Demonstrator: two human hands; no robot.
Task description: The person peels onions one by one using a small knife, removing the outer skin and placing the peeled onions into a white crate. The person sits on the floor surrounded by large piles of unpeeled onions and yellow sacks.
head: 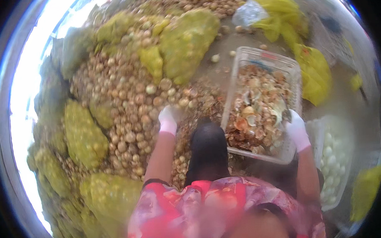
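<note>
My left hand (167, 118), in a white glove, is at the edge of the heap of unpeeled onions (130, 121). Its fingertips are blurred, so whether they grip an onion cannot be told. My right hand (296, 128), also in a white glove, is at the right side of a white plastic crate (271, 160). A narrow dark tool, perhaps a knife (286, 115), is held in it, the tip pointing over the crate. Loose onion skins and peel scraps (253, 113) fill much of the crate, which stands to the right of my knee (208, 146).
Full yellow mesh sacks (188, 43) lie on and around the onion heap. At right is a crate of peeled white onions (332, 164). Empty-looking yellow mesh bags (313, 73) and clear plastic (249, 12) lie beyond the peel crate. A few loose onions (215, 58) are on the floor.
</note>
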